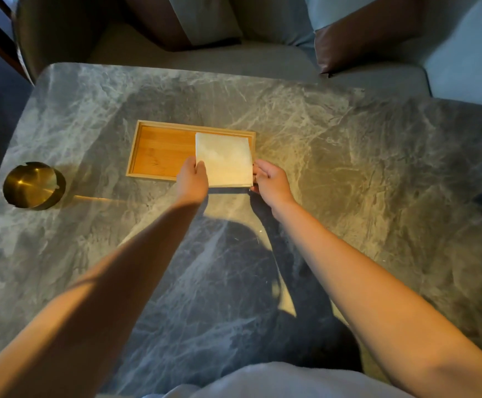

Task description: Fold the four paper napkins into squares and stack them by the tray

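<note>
At the far left of the grey marbled bench (348, 156) sits a round brass ashtray (34, 185), well apart from everything else, with notches in its rim. Further right lies a shallow wooden tray (159, 150), rectangular, long side running left to right, its left part bare. Over its right part a pale square napkin (224, 160) is held, folded, its near edge reaching past the tray's front rim toward the person; whether it rests on the tray or hangs just above cannot be told, though a dark shadow shows under its near edge. It looks like a single folded piece, but how many layers it has cannot be told. The left hand (192, 179) grips the napkin at its lower left corner, thumb on top and fingers curled beneath, closed on the paper. The right hand (269, 180) meets the napkin's lower right edge, fingertips pinched on it, so both hands hold the same piece. Both bare forearms stretch from the bottom corners of the view toward the middle of the bench and throw dark shadows on the stone between them. A light garment shows at the bottom edge. Beyond the bench stands a grey sofa (234, 57) with a brown cushion (368, 33) at the right.
</note>
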A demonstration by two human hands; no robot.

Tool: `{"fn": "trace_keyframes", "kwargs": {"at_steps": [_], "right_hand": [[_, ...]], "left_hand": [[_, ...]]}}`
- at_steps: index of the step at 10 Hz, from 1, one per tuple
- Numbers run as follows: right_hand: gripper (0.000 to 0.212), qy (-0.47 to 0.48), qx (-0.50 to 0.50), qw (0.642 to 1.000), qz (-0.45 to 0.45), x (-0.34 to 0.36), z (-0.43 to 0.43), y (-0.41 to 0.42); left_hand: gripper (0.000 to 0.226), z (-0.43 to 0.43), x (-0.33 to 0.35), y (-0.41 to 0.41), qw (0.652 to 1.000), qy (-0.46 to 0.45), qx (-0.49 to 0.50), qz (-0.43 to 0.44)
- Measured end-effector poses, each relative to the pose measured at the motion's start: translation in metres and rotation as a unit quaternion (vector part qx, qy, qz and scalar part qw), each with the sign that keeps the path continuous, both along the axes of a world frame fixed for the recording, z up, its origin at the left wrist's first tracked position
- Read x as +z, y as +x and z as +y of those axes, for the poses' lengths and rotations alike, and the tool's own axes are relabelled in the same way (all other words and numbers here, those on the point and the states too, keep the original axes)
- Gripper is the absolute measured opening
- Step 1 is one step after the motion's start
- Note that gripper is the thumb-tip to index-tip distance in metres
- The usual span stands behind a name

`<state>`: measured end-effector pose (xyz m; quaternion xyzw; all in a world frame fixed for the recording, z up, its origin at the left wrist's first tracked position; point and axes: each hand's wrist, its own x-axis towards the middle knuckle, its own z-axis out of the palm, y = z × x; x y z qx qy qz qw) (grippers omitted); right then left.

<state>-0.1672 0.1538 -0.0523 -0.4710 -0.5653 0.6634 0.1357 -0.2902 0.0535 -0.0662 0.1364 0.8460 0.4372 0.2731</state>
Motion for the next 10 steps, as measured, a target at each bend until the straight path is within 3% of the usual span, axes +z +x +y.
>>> {"fn": "trace_keyframes", "kwargs": {"at_steps": [2, 5, 7, 10], "right_hand": [[0.046, 0.088, 0.045, 0.995, -0.028, -0.007, 0.005, -0.009], [0.042, 0.210, 0.140, 0.964, -0.081, -0.025, -0.001, 0.010], [0.043, 0.213, 0.127, 0.965, -0.083, -0.025, -0.007, 0.012], [0.050, 0.181, 0.181, 0.964, -0.069, -0.016, -0.015, 0.018]], "left_hand": [[0.031, 0.015, -0.012, -0.019, 0.986, -0.148, -0.031, 0.076], [0.039, 0.003, -0.024, -0.025, 0.973, -0.168, -0.108, 0.115], [0.051, -0.004, -0.024, -0.012, 0.958, -0.180, -0.154, 0.162], [0.074, 0.000, 0.003, 0.011, 0.949, -0.212, -0.140, 0.184]]}}
